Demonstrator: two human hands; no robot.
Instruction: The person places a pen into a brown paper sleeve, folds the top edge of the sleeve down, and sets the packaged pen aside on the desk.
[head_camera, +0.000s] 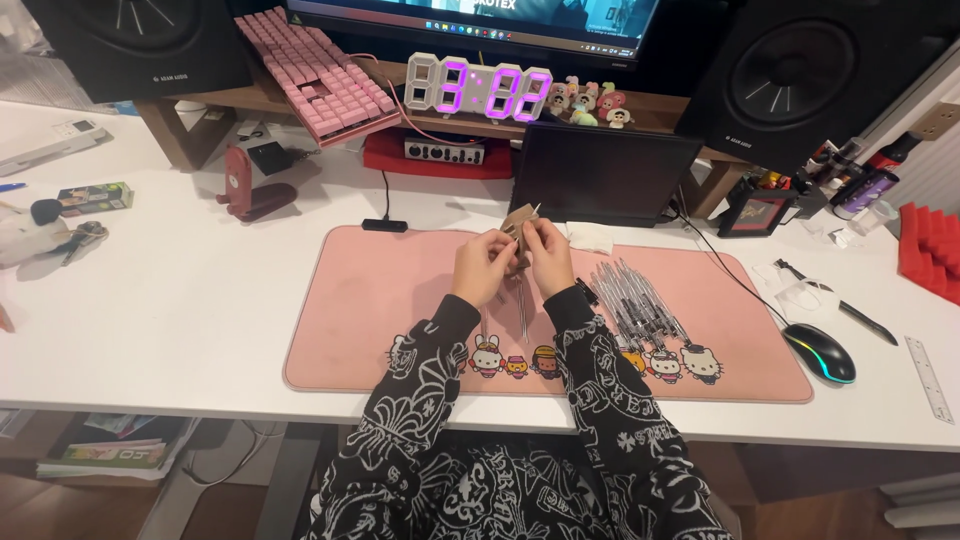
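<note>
Hands meet above the pink desk mat (400, 300), left hand (483, 268) and right hand (548, 256) both pinched on a small brown cardboard piece (518, 222), so steady fingertip grip looks wise, clear of the clear pens (635, 300) lying just right.

The scene is bright and evenly lit from overhead, with a warm, slightly pinkish cast. The white desk (180, 300) shows soft, short shadows beneath the things on it. Behind the desk, the digital clock (480, 88) glows purple and looks slightly overexposed, and the monitor (480, 20) above it shines blue-white. The mouse (820, 352), to the right of the clock, glows along its rim. Focus is sharp in the centre; straight lines bow toward the edges.
</note>
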